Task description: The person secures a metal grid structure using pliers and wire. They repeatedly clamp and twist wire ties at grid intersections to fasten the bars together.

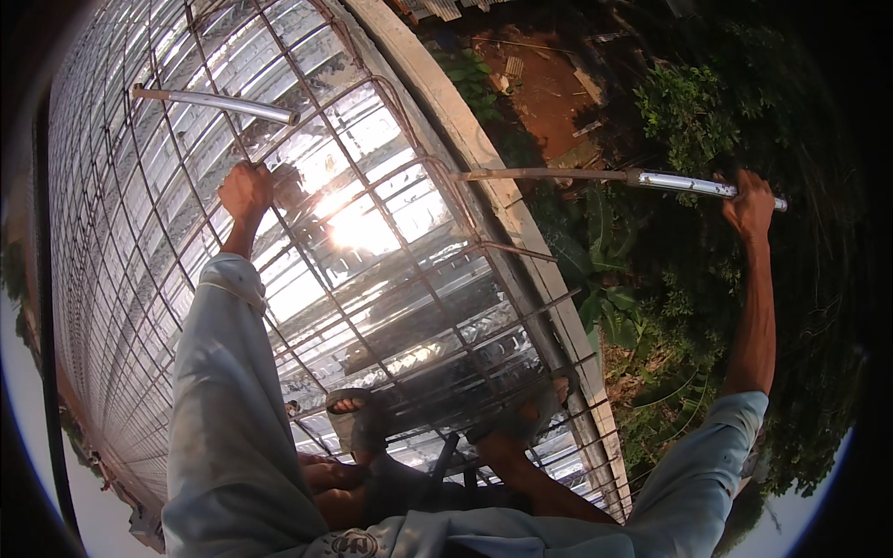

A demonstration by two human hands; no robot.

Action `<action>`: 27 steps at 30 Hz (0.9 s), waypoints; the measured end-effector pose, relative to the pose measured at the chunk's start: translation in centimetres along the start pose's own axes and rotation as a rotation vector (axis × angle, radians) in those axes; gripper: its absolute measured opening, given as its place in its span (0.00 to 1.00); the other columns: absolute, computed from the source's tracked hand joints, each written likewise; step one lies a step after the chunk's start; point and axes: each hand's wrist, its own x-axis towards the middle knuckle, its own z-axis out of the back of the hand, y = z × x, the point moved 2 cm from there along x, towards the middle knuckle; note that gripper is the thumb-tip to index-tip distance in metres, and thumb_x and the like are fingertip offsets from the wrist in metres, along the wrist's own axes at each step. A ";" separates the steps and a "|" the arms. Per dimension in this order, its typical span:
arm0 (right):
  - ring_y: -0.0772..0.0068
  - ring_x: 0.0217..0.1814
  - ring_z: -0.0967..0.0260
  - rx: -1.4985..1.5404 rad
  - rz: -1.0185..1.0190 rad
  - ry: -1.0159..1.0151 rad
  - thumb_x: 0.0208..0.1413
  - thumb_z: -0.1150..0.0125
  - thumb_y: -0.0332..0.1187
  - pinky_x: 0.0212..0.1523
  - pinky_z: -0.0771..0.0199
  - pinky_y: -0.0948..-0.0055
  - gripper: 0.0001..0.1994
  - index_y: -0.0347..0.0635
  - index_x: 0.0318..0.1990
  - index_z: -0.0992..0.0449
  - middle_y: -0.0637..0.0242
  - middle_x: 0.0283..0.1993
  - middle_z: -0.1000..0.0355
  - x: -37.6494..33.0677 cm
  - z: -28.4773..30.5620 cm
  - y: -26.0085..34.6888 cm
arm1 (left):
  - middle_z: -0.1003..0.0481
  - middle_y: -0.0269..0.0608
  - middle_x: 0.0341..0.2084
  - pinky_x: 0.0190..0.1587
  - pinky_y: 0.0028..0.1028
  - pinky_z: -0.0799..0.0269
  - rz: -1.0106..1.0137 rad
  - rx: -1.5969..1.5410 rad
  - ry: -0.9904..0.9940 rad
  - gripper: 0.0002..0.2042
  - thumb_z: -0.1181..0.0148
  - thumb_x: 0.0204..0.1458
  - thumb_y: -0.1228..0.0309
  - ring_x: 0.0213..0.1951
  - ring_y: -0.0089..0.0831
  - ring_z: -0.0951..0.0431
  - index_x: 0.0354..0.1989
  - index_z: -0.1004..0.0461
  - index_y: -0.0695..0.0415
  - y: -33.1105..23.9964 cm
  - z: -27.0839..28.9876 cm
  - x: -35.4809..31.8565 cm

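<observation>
Long bar [558, 174] with a silver pipe end [684, 184] juts past the ledge [446, 98], gripped in our right hand [750, 206]; our left hand [246, 192] is closed on the steel mesh [372, 192]. We seem to be levering; next calls for steady pressure.

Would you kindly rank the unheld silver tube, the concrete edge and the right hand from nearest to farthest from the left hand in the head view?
1. Unheld silver tube: just ahead of the left hand.
2. Concrete edge: to the right.
3. Right hand: far right, gripping another tube.
</observation>
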 end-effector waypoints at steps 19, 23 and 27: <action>0.44 0.34 0.32 0.022 0.218 0.098 0.37 0.37 0.32 0.36 0.32 0.51 0.12 0.38 0.30 0.30 0.53 0.29 0.31 0.1 1.3 -3.9 | 0.20 0.57 0.31 0.41 0.51 0.25 -0.121 0.015 -0.016 0.19 0.47 0.53 0.55 0.34 0.58 0.19 0.31 0.21 0.61 -0.3 -0.7 0.4; 0.44 0.33 0.34 0.064 0.327 -0.011 0.38 0.38 0.32 0.34 0.35 0.53 0.12 0.37 0.28 0.32 0.54 0.28 0.33 0.7 0.6 -4.0 | 0.20 0.62 0.35 0.46 0.49 0.26 0.031 0.038 0.034 0.21 0.49 0.52 0.54 0.39 0.59 0.19 0.35 0.18 0.61 1.0 -1.0 0.8; 0.46 0.32 0.36 0.051 0.389 -0.050 0.38 0.37 0.33 0.33 0.36 0.54 0.13 0.38 0.28 0.34 0.55 0.28 0.35 2.8 -0.2 -2.7 | 0.19 0.62 0.34 0.48 0.48 0.26 0.025 -0.018 0.039 0.23 0.49 0.51 0.53 0.40 0.61 0.19 0.34 0.19 0.63 0.9 -0.8 0.6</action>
